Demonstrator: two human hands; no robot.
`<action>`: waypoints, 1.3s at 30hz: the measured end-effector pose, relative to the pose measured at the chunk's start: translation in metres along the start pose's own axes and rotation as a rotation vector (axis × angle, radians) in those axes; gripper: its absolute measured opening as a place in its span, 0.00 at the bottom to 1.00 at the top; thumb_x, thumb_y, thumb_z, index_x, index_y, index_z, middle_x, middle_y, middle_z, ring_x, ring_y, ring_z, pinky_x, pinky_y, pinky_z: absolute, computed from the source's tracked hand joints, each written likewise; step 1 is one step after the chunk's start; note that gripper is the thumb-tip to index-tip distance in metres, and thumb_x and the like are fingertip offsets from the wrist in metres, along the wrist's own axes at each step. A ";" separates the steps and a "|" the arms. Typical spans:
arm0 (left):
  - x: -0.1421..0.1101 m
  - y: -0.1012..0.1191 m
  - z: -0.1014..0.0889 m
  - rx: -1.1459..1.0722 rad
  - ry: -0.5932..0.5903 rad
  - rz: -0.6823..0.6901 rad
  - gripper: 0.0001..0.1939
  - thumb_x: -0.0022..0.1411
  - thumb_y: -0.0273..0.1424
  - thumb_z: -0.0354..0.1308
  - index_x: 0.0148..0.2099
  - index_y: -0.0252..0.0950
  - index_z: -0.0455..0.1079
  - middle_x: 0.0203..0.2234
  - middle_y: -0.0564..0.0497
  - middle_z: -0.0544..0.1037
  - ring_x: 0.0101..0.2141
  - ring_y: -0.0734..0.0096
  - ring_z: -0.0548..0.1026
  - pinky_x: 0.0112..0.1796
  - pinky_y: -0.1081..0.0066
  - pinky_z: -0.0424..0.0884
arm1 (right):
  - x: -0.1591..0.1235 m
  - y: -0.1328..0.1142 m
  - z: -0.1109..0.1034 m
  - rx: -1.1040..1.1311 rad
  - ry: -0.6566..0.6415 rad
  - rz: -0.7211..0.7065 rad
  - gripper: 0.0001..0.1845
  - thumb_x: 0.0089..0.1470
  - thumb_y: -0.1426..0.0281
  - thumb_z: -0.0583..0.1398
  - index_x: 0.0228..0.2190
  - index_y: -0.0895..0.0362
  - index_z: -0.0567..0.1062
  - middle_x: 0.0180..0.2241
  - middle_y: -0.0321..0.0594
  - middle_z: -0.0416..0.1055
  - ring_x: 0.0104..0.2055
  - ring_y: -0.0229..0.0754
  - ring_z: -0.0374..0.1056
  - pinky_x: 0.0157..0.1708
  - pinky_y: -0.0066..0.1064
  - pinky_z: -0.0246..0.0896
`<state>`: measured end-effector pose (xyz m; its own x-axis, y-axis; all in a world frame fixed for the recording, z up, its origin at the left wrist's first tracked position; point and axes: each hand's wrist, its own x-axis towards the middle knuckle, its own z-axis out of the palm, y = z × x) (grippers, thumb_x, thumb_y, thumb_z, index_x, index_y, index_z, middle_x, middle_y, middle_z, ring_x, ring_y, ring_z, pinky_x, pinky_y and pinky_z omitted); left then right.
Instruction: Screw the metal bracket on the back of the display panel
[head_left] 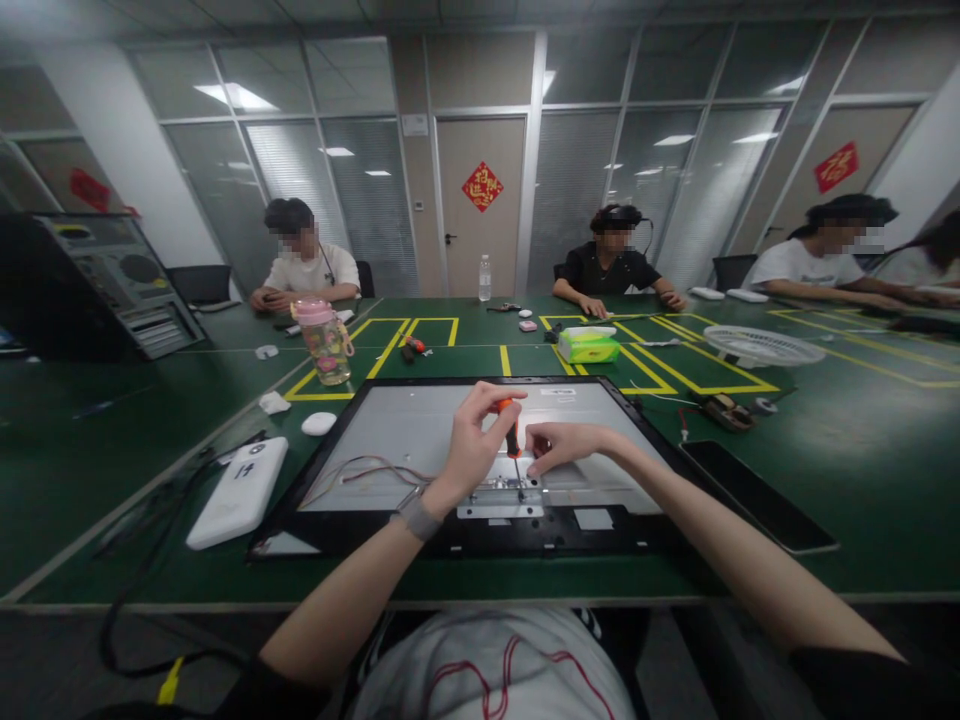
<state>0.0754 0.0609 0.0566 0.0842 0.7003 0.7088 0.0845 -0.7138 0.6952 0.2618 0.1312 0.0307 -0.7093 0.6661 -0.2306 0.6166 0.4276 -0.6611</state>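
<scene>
A flat display panel [375,425] with a black frame lies back side up on the green table in front of me. My left hand [480,430] grips the orange and black handle of a screwdriver [513,440], its shaft pointing down. The tip meets a small metal bracket [499,508] near the panel's front edge. Close beside the shaft, on the right, my right hand [562,445] has its fingers curled in; whether anything small sits between them is hidden. Thin wires [360,470] run across the panel to the left of the bracket.
Left of the panel lie a white power bank [241,492], a round white case [319,424] and a pink-lidded bottle [322,345]. A green tissue pack [589,346] stands behind; a black phone [757,495] lies right. A computer case [112,285] stands far left. Several people sit across the table.
</scene>
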 end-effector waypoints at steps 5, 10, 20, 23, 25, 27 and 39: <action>-0.001 0.003 -0.002 -0.015 -0.044 0.017 0.13 0.64 0.32 0.50 0.44 0.37 0.74 0.36 0.48 0.71 0.38 0.69 0.70 0.41 0.69 0.66 | 0.014 0.005 -0.007 0.064 -0.100 0.018 0.27 0.34 0.51 0.67 0.24 0.58 0.64 0.18 0.27 0.59 0.20 0.31 0.56 0.20 0.24 0.51; -0.001 0.005 -0.003 -0.025 -0.071 0.013 0.13 0.65 0.30 0.48 0.46 0.37 0.73 0.35 0.48 0.72 0.37 0.71 0.70 0.41 0.69 0.65 | 0.010 0.013 0.002 0.259 0.011 -0.024 0.25 0.38 0.51 0.65 0.22 0.59 0.64 0.17 0.28 0.60 0.19 0.30 0.58 0.20 0.24 0.55; 0.005 0.004 -0.006 -0.032 -0.101 0.014 0.16 0.65 0.28 0.45 0.45 0.35 0.73 0.39 0.47 0.72 0.42 0.68 0.70 0.45 0.68 0.65 | 0.006 0.012 0.011 0.237 0.176 -0.008 0.26 0.42 0.48 0.61 0.20 0.58 0.63 0.16 0.29 0.60 0.17 0.31 0.58 0.17 0.24 0.55; 0.006 0.005 -0.006 -0.043 -0.113 0.003 0.15 0.65 0.28 0.47 0.46 0.36 0.73 0.37 0.48 0.72 0.39 0.70 0.70 0.43 0.70 0.65 | 0.006 0.013 0.012 0.214 0.194 -0.008 0.26 0.43 0.47 0.60 0.20 0.58 0.63 0.17 0.30 0.61 0.17 0.31 0.58 0.17 0.24 0.54; 0.005 0.007 -0.005 -0.029 -0.107 0.008 0.13 0.64 0.29 0.50 0.45 0.36 0.74 0.35 0.48 0.71 0.38 0.71 0.69 0.40 0.72 0.66 | 0.005 0.013 0.012 0.203 0.195 -0.007 0.26 0.43 0.47 0.60 0.20 0.58 0.63 0.17 0.30 0.61 0.18 0.31 0.58 0.17 0.25 0.55; 0.005 0.007 -0.004 -0.020 -0.096 0.015 0.10 0.62 0.30 0.53 0.43 0.37 0.75 0.33 0.49 0.69 0.36 0.72 0.69 0.37 0.73 0.66 | 0.005 0.013 0.012 0.199 0.194 0.000 0.25 0.44 0.48 0.59 0.20 0.58 0.63 0.17 0.30 0.61 0.17 0.31 0.58 0.18 0.25 0.54; 0.007 0.007 -0.008 -0.093 -0.113 -0.009 0.12 0.63 0.29 0.50 0.43 0.35 0.74 0.33 0.49 0.71 0.36 0.72 0.70 0.38 0.72 0.66 | 0.005 0.012 0.012 0.190 0.204 0.009 0.25 0.46 0.50 0.59 0.18 0.58 0.62 0.17 0.32 0.62 0.17 0.31 0.59 0.17 0.24 0.54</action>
<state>0.0687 0.0612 0.0672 0.1956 0.6985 0.6884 -0.0064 -0.7010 0.7131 0.2613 0.1322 0.0126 -0.6088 0.7868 -0.1012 0.5334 0.3115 -0.7864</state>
